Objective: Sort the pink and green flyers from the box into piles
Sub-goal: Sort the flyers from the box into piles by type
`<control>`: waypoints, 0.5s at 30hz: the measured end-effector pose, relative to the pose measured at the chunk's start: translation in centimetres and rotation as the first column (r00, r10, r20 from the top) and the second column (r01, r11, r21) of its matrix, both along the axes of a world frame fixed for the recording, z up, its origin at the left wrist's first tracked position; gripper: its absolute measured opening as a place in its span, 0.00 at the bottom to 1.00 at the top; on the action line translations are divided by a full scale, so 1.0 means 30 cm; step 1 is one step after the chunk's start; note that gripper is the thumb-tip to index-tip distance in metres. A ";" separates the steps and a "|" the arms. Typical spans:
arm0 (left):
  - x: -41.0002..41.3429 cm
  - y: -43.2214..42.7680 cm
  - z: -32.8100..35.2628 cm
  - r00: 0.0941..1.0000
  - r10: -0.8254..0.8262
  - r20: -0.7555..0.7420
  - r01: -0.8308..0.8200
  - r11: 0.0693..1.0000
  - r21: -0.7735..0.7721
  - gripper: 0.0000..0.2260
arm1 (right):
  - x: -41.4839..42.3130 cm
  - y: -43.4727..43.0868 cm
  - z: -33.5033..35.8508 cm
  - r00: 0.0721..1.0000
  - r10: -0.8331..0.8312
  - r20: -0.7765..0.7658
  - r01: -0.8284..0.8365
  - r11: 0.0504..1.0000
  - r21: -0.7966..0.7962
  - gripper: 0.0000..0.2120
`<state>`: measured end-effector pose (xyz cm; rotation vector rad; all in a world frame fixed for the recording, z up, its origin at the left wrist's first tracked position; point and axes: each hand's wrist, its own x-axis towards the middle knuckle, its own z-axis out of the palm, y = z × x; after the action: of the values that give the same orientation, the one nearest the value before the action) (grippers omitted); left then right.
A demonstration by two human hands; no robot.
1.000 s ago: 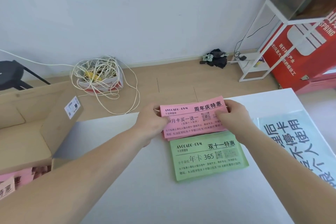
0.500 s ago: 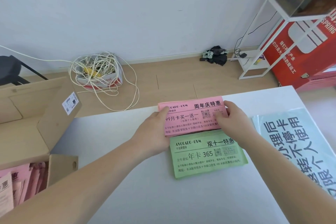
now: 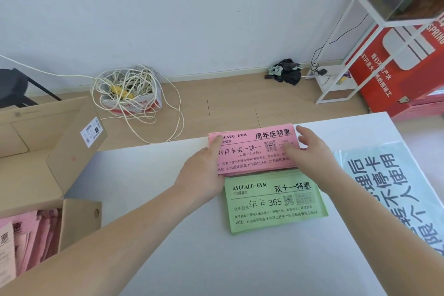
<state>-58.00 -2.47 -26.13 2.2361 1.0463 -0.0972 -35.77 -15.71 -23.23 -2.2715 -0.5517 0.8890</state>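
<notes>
At the far left an open cardboard box (image 3: pixel 36 170) stands against the edge of the white table (image 3: pixel 192 259), its flaps raised, and loose pink flyers (image 3: pixel 31 235) lie inside it. Beyond it, on the wooden floor, a tangle of white cable (image 3: pixel 129 86) spills out of a small carton. On the table, near its far edge, sits the pink pile (image 3: pixel 254 154), a neat stack with its printed side up. The left hand (image 3: pixel 204 170) lies against the left edge of this stack, with its fingers straight and released and its forefinger stretched along the paper. Just in front of the pink pile, touching its near edge, lies the green pile (image 3: pixel 276 204), also face up and untouched by either hand. The right hand (image 3: pixel 312 154) is at the right edge of the pink pile, its fingers spread and relaxed, grasping nothing, with the thumb resting on the top sheet. To the right of both piles a pale blue sheet (image 3: pixel 396 187) with large dark characters lies on the table. Beyond it on the floor are a white metal rack (image 3: pixel 346 38) and a red carton (image 3: pixel 408 60).
</notes>
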 end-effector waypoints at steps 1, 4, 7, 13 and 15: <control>-0.001 -0.001 0.000 1.000 -0.002 -0.002 0.002 1.000 0.000 0.40 | -0.008 0.006 -0.003 0.999 0.033 0.017 -0.033 0.999 0.000 0.29; 0.005 -0.020 -0.002 0.998 -0.010 -0.063 0.009 1.000 -0.009 0.44 | -0.034 0.017 -0.008 0.997 0.047 0.061 -0.048 0.999 -0.001 0.29; 0.018 -0.012 -0.003 0.998 0.001 -0.057 0.000 1.000 0.006 0.44 | -0.035 0.023 -0.008 0.997 0.041 0.072 -0.040 0.999 -0.017 0.29; -0.004 -0.020 -0.002 1.000 0.008 -0.027 -0.006 0.999 0.048 0.39 | -0.022 0.028 -0.009 0.997 0.048 0.062 -0.044 0.997 -0.062 0.27; -0.008 -0.028 -0.002 0.998 -0.021 -0.057 0.023 0.999 0.035 0.41 | -0.029 0.028 0.000 0.997 0.044 0.057 -0.040 0.997 -0.065 0.27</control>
<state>-58.24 -3.31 -26.19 2.2899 1.0612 -0.1536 -36.64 -14.87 -23.23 -2.3578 -0.6070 0.8740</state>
